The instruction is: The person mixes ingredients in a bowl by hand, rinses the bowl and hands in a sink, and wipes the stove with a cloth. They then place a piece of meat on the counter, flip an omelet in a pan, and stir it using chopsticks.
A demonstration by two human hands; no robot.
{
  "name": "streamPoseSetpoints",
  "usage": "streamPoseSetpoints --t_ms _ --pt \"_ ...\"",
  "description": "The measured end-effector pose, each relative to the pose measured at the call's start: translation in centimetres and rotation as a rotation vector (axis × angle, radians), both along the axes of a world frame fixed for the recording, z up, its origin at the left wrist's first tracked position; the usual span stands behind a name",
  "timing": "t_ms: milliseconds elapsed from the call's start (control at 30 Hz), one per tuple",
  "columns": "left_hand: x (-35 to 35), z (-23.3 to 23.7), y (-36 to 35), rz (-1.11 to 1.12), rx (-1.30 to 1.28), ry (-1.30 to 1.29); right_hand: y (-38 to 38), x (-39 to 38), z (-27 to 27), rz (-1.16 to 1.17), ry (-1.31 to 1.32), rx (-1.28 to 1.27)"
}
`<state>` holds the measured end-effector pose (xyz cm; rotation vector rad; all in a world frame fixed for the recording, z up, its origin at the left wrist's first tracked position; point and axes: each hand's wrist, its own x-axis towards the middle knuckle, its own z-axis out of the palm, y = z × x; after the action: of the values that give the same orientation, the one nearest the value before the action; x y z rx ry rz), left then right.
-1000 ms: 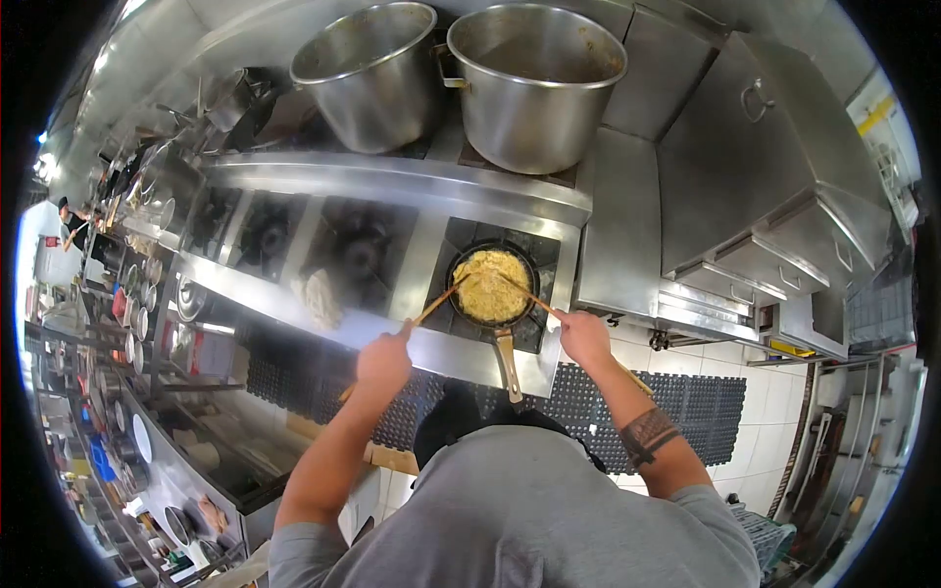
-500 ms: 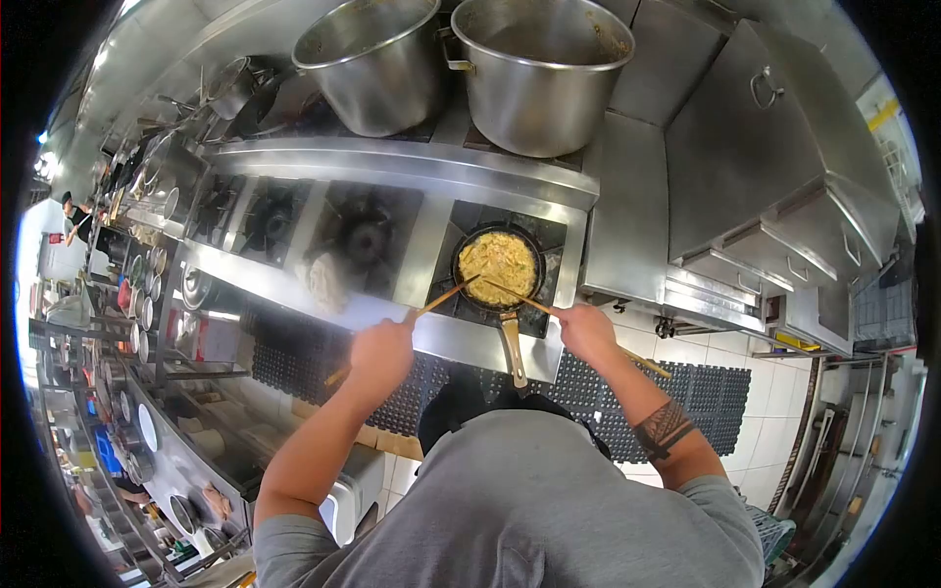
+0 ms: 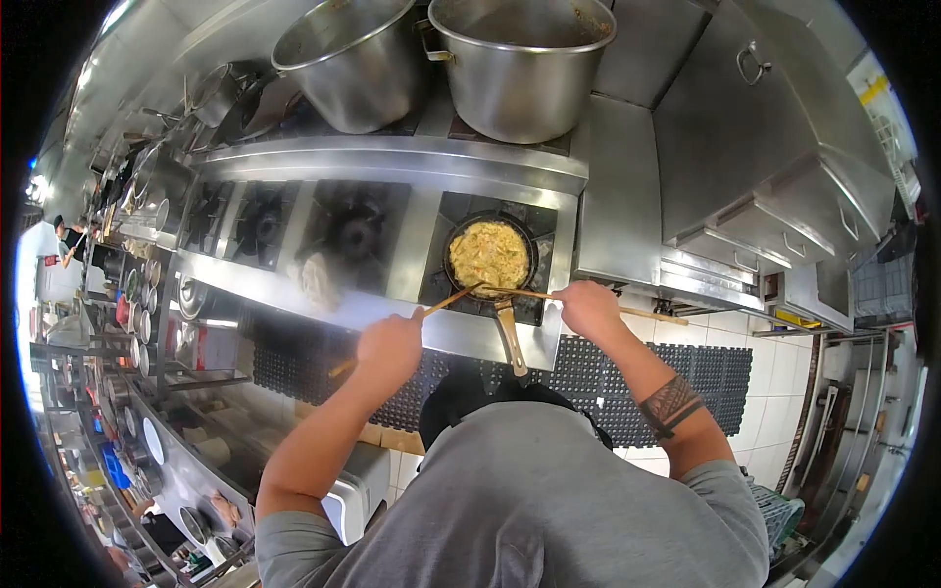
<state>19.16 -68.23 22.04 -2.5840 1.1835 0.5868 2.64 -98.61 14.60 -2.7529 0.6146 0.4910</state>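
In my closed left hand point(image 3: 390, 350) is a thin wooden stick point(image 3: 446, 301), angled up to the near rim of a frying pan. My right hand point(image 3: 590, 309) is closed around a second wooden stick point(image 3: 524, 293), whose tip meets the first one at that rim. The shape of the tips is too small to make out. Yellow, egg-like food with small orange bits point(image 3: 488, 254) fills the black frying pan point(image 3: 536, 257). The pan sits on the right-hand burner, its gold-brown handle point(image 3: 511, 338) pointing toward me, untouched between my hands.
Two large steel pots point(image 3: 520, 93) point(image 3: 353, 83) stand behind the stove. A crumpled pale cloth point(image 3: 316, 282) lies on the stove's front left, near other burners point(image 3: 358, 230). Steel drawers point(image 3: 760, 235) are at right, and a black rubber mat point(image 3: 686, 377) covers the floor.
The right stick has swung to a flatter angle, and its rear end has risen. My right hand is slightly higher. The whole view has shifted a little.
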Motion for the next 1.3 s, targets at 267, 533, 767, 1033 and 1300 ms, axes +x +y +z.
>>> streamPoseSetpoints --t_ms 267,533,767,1033,1300 --pt "-1.1 0.4 0.5 0.031 0.029 0.043 -3.6 0.2 1.9 -0.002 -0.095 -0.134" --pt "-1.3 -2.2 1.7 0.060 -0.061 0.063 -4.9 1.1 1.5 0.030 -0.102 -0.263" --pt "-1.8 -5.9 0.5 0.072 -0.138 0.093 -5.3 2.6 -0.3 0.046 -0.131 -0.358" --pt "-0.7 -5.9 0.0 0.071 -0.153 0.113 -5.1 2.9 0.1 -0.004 -0.220 -0.281" --pt "0.3 -5.5 0.9 0.126 -0.159 0.111 -6.3 0.5 -0.9 -0.179 -0.141 -0.173"
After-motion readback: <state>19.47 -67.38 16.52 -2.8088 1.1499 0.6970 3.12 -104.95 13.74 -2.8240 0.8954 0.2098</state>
